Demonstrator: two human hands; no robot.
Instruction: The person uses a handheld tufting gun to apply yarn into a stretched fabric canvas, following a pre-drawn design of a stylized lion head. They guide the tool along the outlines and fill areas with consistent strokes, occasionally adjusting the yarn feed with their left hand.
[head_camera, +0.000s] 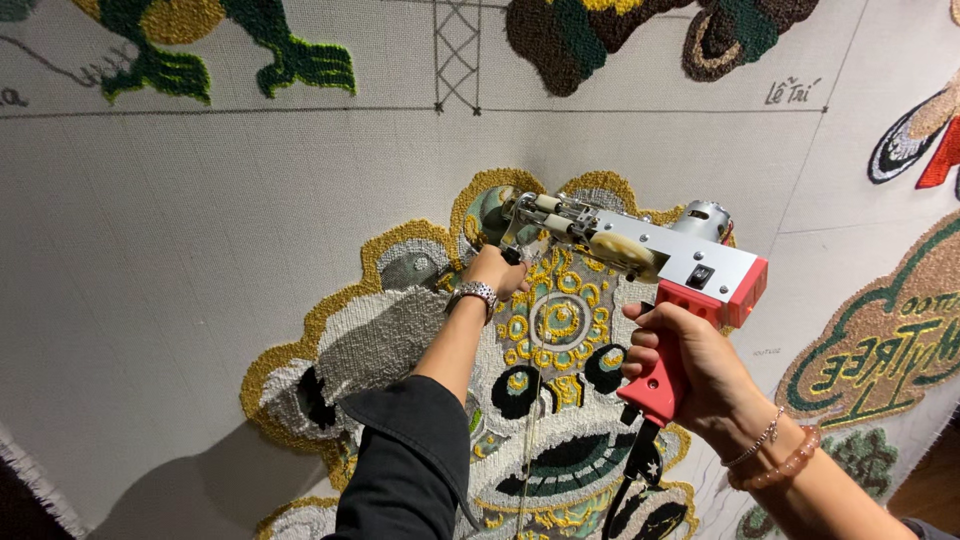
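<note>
Your right hand (680, 355) is wrapped tight round the pink grip of the tufting gun (640, 250), w/ the gun's nose pressed to the cloth (200, 200) at the top of the yellow-edged tufted design (540, 330). Your left hand (493, 272) is closed on the gun's front handle, just left of the nose. Yarn (528, 440) hangs down below the gun, over the design.

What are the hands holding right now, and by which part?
The right hand grips the tufting gun by its pink rear handle. The left hand holds the gun's front handle, up against the tufted cloth.
</note>
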